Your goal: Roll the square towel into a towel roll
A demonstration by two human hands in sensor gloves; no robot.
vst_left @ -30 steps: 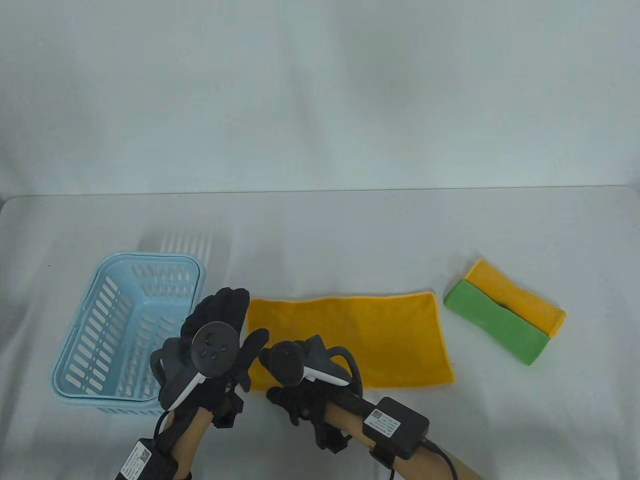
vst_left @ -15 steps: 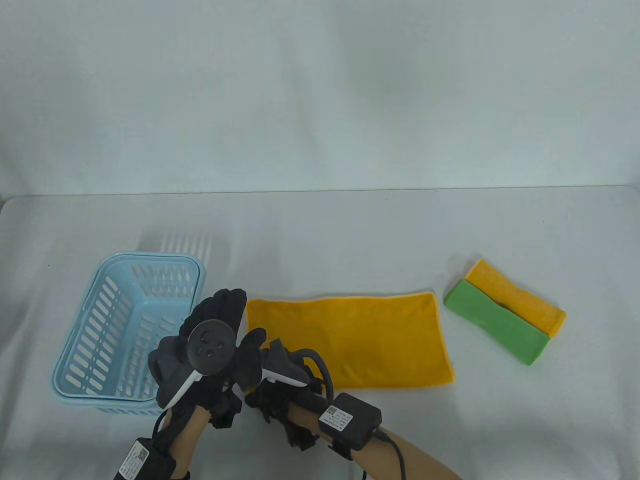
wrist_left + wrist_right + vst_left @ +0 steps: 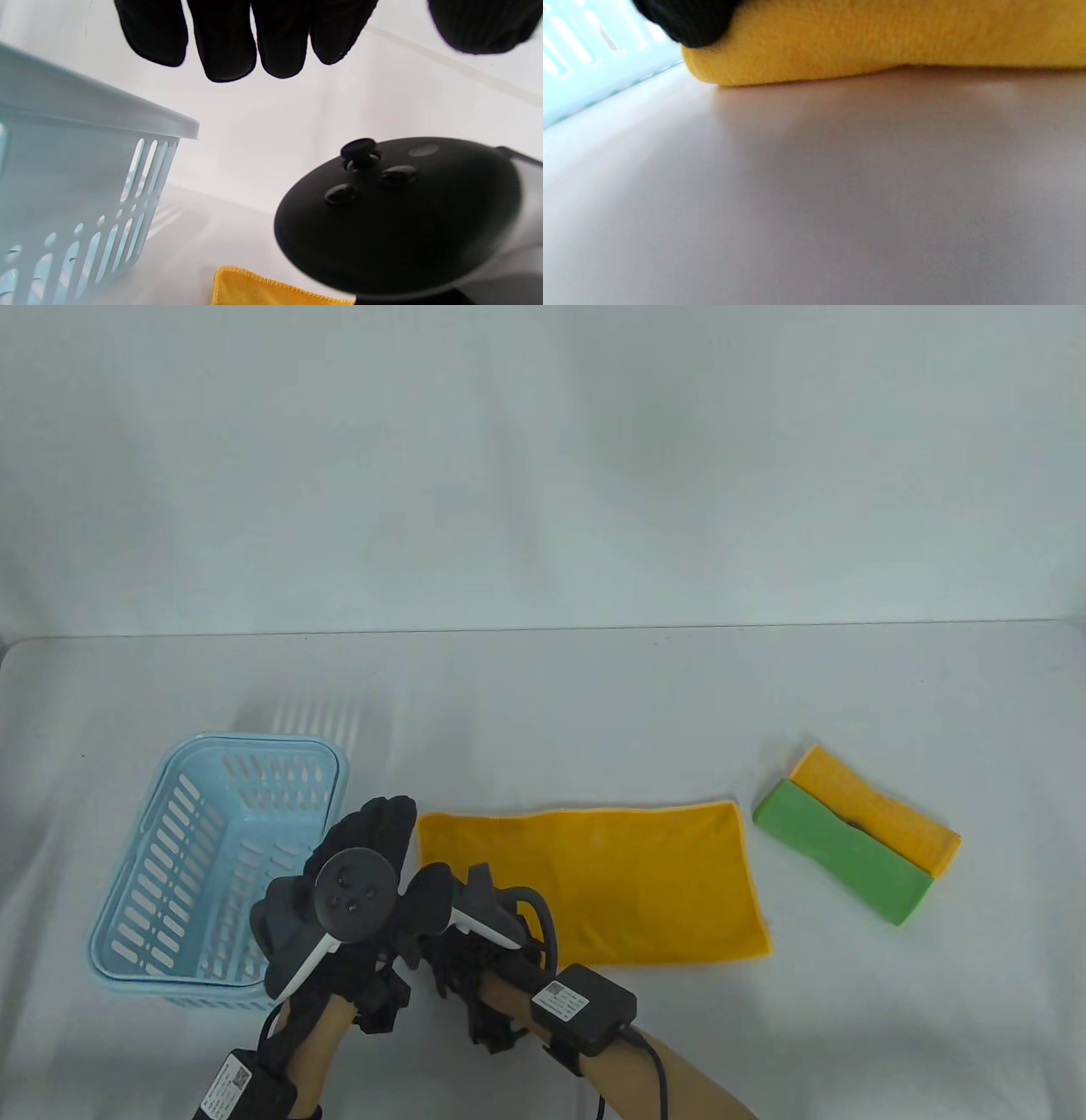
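Note:
A yellow towel (image 3: 611, 882), folded into a flat rectangle, lies in the middle of the table. My left hand (image 3: 383, 827) hovers just off its left edge with fingers (image 3: 254, 38) straight and nothing in them. My right hand (image 3: 454, 963) is low at the towel's near-left corner, mostly hidden under its tracker and my left hand. In the right wrist view one black fingertip (image 3: 687, 21) rests on top of the towel (image 3: 882, 38) at that corner. The other right fingers are hidden. The left wrist view shows the towel's corner (image 3: 254, 290) on the table.
A light blue slotted basket (image 3: 254, 746) stands left of the towel, close to my left hand, and shows in both wrist views (image 3: 85, 127) (image 3: 585, 42). A folded green towel (image 3: 840, 853) and a folded yellow one (image 3: 882, 814) lie at the right.
My right hand has slid left along the towel's near edge to its near-left corner, tucking in beside my left hand. The left hand has barely moved. The towel lies as before.

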